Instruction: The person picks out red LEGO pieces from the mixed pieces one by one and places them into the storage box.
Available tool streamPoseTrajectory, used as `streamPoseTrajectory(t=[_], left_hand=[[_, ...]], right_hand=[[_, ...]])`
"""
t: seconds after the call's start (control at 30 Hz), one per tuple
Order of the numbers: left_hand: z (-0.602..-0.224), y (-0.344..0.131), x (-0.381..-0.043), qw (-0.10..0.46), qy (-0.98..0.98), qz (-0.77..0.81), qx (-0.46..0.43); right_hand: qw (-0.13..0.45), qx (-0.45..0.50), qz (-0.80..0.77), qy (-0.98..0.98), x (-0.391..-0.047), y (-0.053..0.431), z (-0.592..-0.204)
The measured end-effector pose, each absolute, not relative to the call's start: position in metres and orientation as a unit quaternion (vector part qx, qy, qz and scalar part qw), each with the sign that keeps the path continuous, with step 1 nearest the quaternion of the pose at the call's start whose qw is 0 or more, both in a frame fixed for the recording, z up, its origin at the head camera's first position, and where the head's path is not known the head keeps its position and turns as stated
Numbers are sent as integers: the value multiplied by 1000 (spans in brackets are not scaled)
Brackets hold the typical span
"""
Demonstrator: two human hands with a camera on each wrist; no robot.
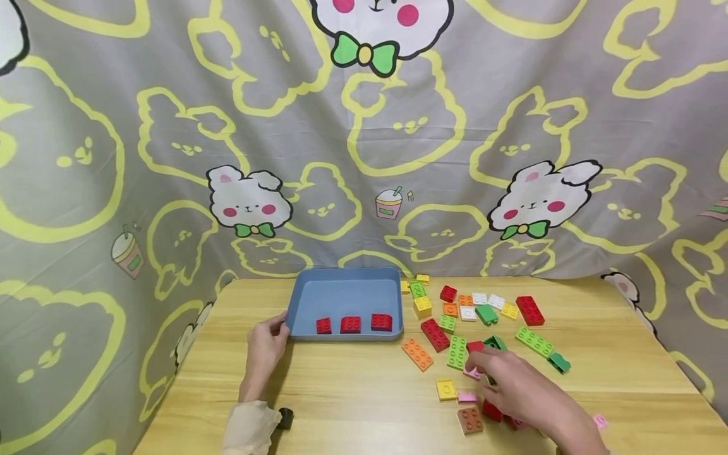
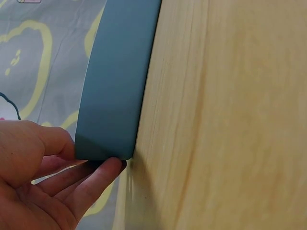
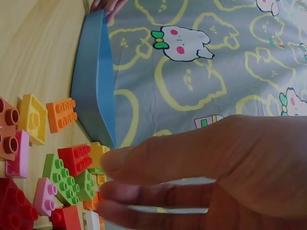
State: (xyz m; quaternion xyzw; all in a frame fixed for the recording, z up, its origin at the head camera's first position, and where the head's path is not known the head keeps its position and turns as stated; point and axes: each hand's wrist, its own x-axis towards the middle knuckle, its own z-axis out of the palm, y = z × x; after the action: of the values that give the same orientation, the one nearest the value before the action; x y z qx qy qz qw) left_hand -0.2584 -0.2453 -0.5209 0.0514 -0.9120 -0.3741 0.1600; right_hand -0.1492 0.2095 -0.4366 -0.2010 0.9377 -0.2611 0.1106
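Note:
My left hand (image 1: 267, 344) grips the near left corner of a blue tray (image 1: 347, 275), thumb side at the rim and fingers at the lower edge, as the left wrist view shows. Three red toy bricks (image 1: 351, 325) stand in a row along the tray's front. Over the loose bricks on the right hovers my right hand (image 1: 514, 382), its fingers extended and slightly bent. Nothing shows between thumb and fingers in the right wrist view. Below it are a pink brick (image 3: 45, 196), a dark red brick (image 3: 17, 206) and a light green brick (image 3: 61, 179); the hand partly hides others.
Many loose bricks spread across the right of the wooden table (image 1: 352, 404), among them an orange one (image 1: 418, 354), a yellow one (image 1: 446, 389) and a brown one (image 1: 470, 420). A patterned cloth (image 1: 318, 139) hangs behind. A small black object (image 1: 285, 418) lies by the left sleeve.

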Motion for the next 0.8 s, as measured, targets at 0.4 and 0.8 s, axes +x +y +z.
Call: streamPoseTrajectory(t=[0.4,0.8], left_hand=[[-520,-245,-259,155,-911,-379,52],[-521,-246,-259,153,-912,-376,55]], right_hand=[[193,-102,-250,943,-152,208,-447],[207,-77,-270,937,-150,201,-462]])
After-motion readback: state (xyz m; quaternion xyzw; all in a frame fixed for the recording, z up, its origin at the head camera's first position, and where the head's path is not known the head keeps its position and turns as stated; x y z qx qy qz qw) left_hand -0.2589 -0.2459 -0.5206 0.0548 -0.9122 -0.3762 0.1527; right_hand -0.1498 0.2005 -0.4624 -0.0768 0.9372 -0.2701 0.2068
